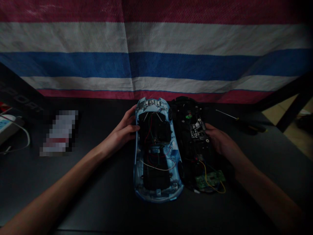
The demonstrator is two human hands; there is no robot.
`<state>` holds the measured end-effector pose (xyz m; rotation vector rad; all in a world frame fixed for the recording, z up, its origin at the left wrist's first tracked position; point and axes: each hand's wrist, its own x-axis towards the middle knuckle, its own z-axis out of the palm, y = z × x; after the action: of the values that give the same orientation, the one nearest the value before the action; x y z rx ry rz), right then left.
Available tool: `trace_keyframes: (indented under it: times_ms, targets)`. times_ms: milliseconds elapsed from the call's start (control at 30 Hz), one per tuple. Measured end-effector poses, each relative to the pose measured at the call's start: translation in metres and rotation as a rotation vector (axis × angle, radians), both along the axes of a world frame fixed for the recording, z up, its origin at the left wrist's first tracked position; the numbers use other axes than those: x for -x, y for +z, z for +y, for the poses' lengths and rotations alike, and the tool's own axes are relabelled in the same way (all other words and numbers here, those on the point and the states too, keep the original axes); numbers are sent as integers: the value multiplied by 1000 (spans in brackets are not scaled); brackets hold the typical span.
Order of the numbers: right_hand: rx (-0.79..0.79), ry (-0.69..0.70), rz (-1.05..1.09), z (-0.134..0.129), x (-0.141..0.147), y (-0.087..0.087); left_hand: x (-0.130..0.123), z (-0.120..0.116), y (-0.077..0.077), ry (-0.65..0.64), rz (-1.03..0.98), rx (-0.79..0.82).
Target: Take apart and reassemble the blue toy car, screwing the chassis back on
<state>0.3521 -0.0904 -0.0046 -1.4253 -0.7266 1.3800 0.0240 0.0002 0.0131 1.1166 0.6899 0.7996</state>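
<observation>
A light blue toy car shell (158, 192) lies upside down on the dark table, its inside showing with thin red, green and white wires. My left hand (124, 129) grips the shell's left side, fingers partly hidden behind it. Just right of the shell lies a black car chassis (189, 143), with a green circuit board (210, 180) and a yellow wire at its near end. My right hand (218, 138) holds the chassis by its right side, with the fingertips at the edge and partly hidden.
A screwdriver (251, 125) lies to the right on the table (102, 199). A pixelated flat object (62, 130) is at the left, beside a white power strip (8, 127) with a cable. A striped sheet (156, 65) hangs behind.
</observation>
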Motion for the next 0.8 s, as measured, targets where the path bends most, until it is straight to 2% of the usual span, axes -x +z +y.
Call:
trace_keyframes:
  times_ms: [267, 467, 800]
  targets:
    - [27, -50, -17, 1, 3, 2, 1, -1, 2, -22, 12, 0]
    - [-12, -14, -21, -1, 4, 4, 0, 0, 0, -28, 19, -12]
    - [-14, -58, 30, 0, 6, 8, 0, -1, 2, -37, 13, -24]
